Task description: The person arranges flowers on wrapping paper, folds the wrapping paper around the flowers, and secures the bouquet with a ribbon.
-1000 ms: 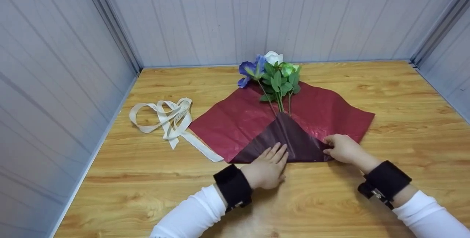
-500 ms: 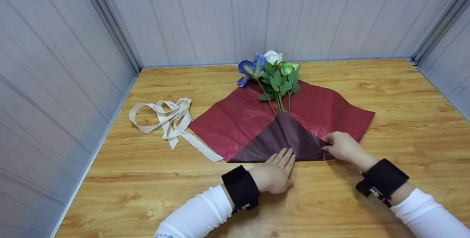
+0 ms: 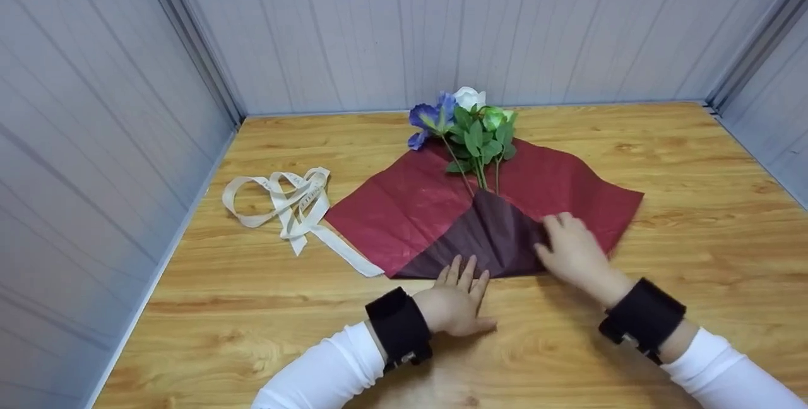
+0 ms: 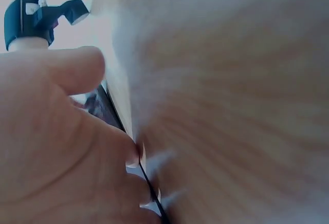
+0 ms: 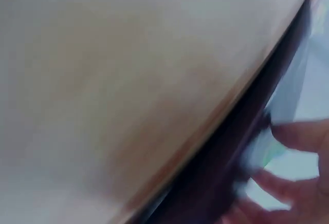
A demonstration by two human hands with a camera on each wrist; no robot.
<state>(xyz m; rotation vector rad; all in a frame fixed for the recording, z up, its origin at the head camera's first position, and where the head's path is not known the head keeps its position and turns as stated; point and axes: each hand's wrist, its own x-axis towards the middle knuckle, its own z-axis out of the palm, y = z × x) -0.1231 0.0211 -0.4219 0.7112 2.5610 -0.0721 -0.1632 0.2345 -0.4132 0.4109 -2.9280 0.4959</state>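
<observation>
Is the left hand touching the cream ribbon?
Apart: the head view shows a gap, with paper and table between the left hand's fingers and the cream ribbon.

The person wears a white left sleeve (image 3: 325,365) and a white right sleeve (image 3: 726,355), both wrinkled at the cuff. The left hand (image 3: 453,308) and the right hand (image 3: 573,251) are bare; above them sit wide black wristbands (image 3: 650,314), each bearing a small metallic-looking part (image 3: 409,356).
</observation>
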